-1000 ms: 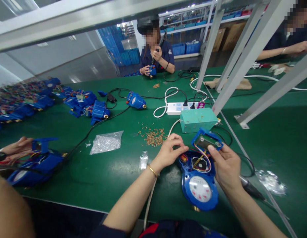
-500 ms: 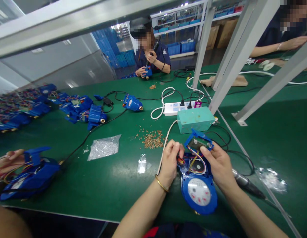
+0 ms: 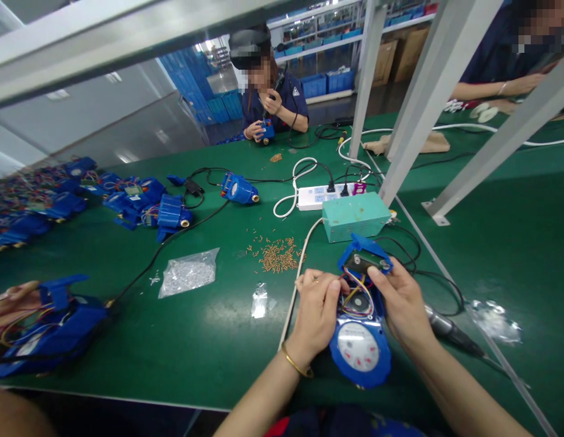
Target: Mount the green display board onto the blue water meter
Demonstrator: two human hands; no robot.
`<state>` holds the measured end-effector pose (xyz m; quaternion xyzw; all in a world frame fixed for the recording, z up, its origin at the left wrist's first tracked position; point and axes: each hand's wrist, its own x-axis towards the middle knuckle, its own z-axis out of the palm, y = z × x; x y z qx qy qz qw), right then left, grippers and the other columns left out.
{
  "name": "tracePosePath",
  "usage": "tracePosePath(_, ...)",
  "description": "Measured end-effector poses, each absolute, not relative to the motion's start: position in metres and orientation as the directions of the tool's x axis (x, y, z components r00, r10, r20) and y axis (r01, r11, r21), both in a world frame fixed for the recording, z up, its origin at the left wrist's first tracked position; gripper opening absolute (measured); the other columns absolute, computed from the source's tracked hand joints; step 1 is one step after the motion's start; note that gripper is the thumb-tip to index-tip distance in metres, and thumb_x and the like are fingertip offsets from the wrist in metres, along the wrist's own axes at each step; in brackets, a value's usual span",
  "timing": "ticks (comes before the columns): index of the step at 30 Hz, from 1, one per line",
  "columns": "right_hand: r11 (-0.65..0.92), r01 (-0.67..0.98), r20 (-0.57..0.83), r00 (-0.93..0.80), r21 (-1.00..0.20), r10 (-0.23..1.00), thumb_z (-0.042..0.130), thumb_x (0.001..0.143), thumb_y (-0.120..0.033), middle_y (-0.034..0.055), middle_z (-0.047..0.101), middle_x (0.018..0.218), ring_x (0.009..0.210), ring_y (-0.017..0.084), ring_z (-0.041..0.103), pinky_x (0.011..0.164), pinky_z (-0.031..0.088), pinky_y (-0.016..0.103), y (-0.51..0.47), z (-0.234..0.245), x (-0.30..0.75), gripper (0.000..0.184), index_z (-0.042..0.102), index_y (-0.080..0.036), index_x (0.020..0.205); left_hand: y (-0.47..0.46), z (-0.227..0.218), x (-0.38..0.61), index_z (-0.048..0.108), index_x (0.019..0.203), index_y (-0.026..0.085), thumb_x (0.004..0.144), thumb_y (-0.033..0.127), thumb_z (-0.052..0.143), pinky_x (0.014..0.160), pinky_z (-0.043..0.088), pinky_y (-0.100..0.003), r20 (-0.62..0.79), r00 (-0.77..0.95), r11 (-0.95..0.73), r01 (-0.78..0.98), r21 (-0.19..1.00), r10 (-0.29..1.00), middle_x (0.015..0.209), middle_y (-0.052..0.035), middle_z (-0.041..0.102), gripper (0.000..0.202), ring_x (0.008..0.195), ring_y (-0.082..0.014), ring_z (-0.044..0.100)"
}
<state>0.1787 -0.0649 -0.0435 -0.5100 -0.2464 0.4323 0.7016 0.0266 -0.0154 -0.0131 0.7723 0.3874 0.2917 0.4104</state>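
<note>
Lower centre, the blue meter [image 3: 360,346] lies on the green desk [image 3: 172,328], the left hand [image 3: 315,309] with fingers closed on its upper left edge, the right hand [image 3: 402,303] with fingers clamped on its right side beside the raised lid [image 3: 364,255]

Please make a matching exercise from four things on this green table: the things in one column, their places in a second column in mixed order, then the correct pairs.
1. blue meter
2. teal box
3. clear bag
4. power strip

A. left of the brass-coloured pile
B. held between left hand and right hand
C. behind the teal box, plugs in it
D. just beyond the meter's open lid

Pairs: 1-B, 2-D, 3-A, 4-C
</note>
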Motion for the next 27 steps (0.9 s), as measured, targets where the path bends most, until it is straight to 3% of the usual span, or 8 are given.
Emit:
tracePosePath(5,0.085,-0.371,-0.139,0.537,-0.925,0.832,0.078,0.082,-0.046,0.0026,0.075,0.096,0.077,0.022,0.072,0.065,0.060,0.030,-0.064,-0.046,0.178,0.038,0.063,-0.025,0.111,-0.012,-0.029,0.026,0.078,0.091,0.023,0.099,0.038,0.049,0.084,0.038,-0.034,0.063,0.448,-0.101,0.061,0.993,0.892,0.079,-0.0041,0.070,0.034,0.088,-0.0212,0.053)
tracePosePath(11,0.037,-0.329,-0.161,0.551,-0.943,0.819,0.076,0.081,-0.051,0.0036,0.074,0.080,0.064,0.023,0.071,0.056,0.059,0.032,-0.065,-0.043,0.177,0.040,0.064,-0.022,0.106,-0.014,-0.038,0.034,0.074,0.077,0.017,0.093,0.046,0.056,0.088,0.044,-0.034,-0.034,0.344,0.116,-0.221,0.968,0.938,0.083,-0.0078,0.070,0.038,0.091,-0.0219,0.060)
tracePosePath(13,0.034,-0.283,-0.136,0.559,-0.958,0.818,0.075,0.082,-0.052,0.0040,0.074,0.080,0.065,0.024,0.071,0.058,0.059,0.033,-0.066,-0.040,0.178,0.040,0.064,-0.022,0.106,-0.012,-0.036,0.033,0.069,0.075,0.017,0.094,0.045,0.053,0.088,0.045,-0.033,-0.044,0.308,0.119,-0.227,0.967,0.950,0.093,-0.0087,0.070,0.038,0.096,-0.0218,0.061)
tracePosePath(15,0.039,-0.213,-0.093,0.576,-0.976,0.812,0.074,0.083,-0.052,0.0043,0.075,0.083,0.069,0.024,0.072,0.062,0.059,0.033,-0.067,-0.036,0.178,0.039,0.064,-0.022,0.104,-0.011,-0.032,0.029,0.066,0.080,0.018,0.091,0.039,0.061,0.089,0.043,-0.029,-0.009,0.195,0.044,-0.181,0.982,0.981,0.099,-0.0059,0.067,0.024,0.098,-0.0187,0.059)
tracePosePath(18,0.049,-0.073,-0.006,0.610,-0.996,0.792,0.074,0.084,-0.050,0.0043,0.074,0.089,0.077,0.024,0.071,0.071,0.057,0.033,-0.069,-0.033,0.177,0.034,0.065,-0.022,0.100,-0.014,-0.019,0.022,0.065,0.084,0.020,0.085,0.031,0.070,0.077,0.041,-0.024,0.187,0.018,-0.187,0.064,0.980,0.982,0.085,0.0005,0.062,0.012,0.080,-0.0133,0.054)
tracePosePath(20,0.049,0.024,0.053,0.630,-0.999,0.775,0.074,0.084,-0.049,0.0042,0.073,0.091,0.082,0.024,0.071,0.077,0.056,0.034,-0.070,-0.033,0.177,0.031,0.066,-0.022,0.098,-0.019,-0.008,0.021,0.067,0.080,0.020,0.087,0.033,0.068,0.065,0.039,-0.024,0.244,0.079,-0.256,0.215,0.943,0.966,0.071,0.0021,0.060,0.015,0.066,-0.0119,0.050)
tracePosePath(24,0.049,0.198,0.169,0.655,-0.979,0.737,0.074,0.084,-0.047,0.0063,0.071,0.101,0.093,0.027,0.067,0.085,0.052,0.039,-0.075,-0.039,0.178,0.033,0.065,-0.023,0.104,-0.022,0.015,0.028,0.072,0.077,0.018,0.090,0.040,0.064,0.057,0.042,-0.024,-0.005,0.280,-0.058,0.217,0.974,0.960,0.065,-0.0002,0.067,0.027,0.057,-0.0116,0.055)
tracePosePath(27,0.052,0.420,0.330,0.623,-0.906,0.709,0.070,0.087,-0.046,0.0074,0.069,0.104,0.093,0.027,0.065,0.085,0.051,0.040,-0.078,-0.041,0.180,0.029,0.065,-0.022,0.104,-0.015,0.026,0.031,0.072,0.077,0.018,0.088,0.037,0.065,0.057,0.045,-0.022,0.005,0.198,-0.041,0.176,0.983,0.980,0.065,-0.0005,0.068,0.023,0.059,-0.0115,0.058)
